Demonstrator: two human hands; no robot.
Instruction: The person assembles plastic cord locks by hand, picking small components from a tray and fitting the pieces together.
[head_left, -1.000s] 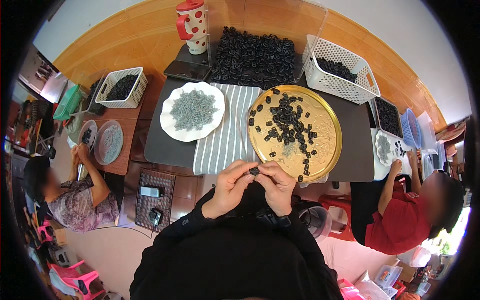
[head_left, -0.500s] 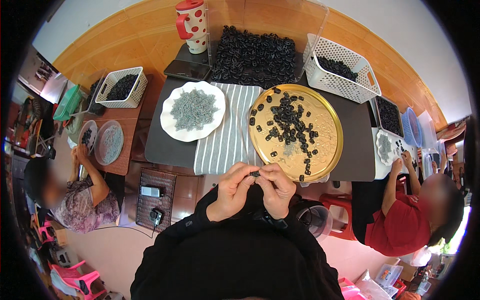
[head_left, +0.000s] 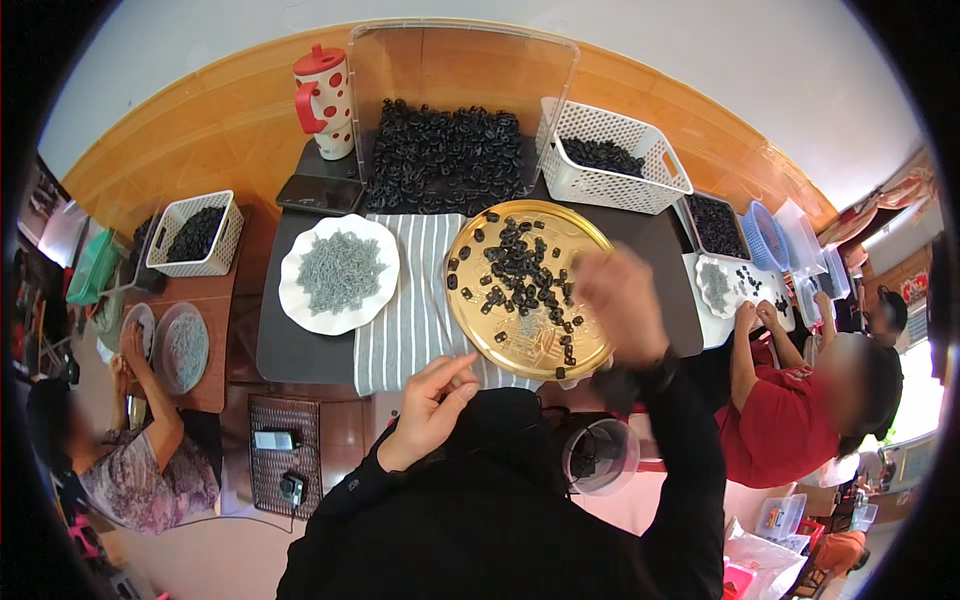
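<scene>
My left hand [head_left: 430,408] hovers at the near edge of the striped cloth [head_left: 410,345], fingers curled and thumb bent in; whatever it may hold is hidden. Smeared by motion, my right hand [head_left: 628,305] is over the right side of the round gold tray [head_left: 590,225], and its fingers cannot be made out. On the tray lie a heap of small black plastic pieces [head_left: 522,262], several strays around it, and a few grey screws [head_left: 530,325]. A white scalloped plate [head_left: 300,310] piled with grey screws [head_left: 342,270] stands left of the tray, partly on the cloth.
Behind stand a clear bin [head_left: 460,60] of black pieces, a white basket [head_left: 620,190], a dark phone [head_left: 318,193] and a spotted tumbler [head_left: 325,105]. One person [head_left: 150,450] works at left, another [head_left: 780,410] at right. A clear bucket [head_left: 605,460] sits below the table edge.
My hands have parted from a small black piece pinched between them. The right swung right over the tray; the left dropped slightly left. The view shifted, so the table sits lower and further left.
</scene>
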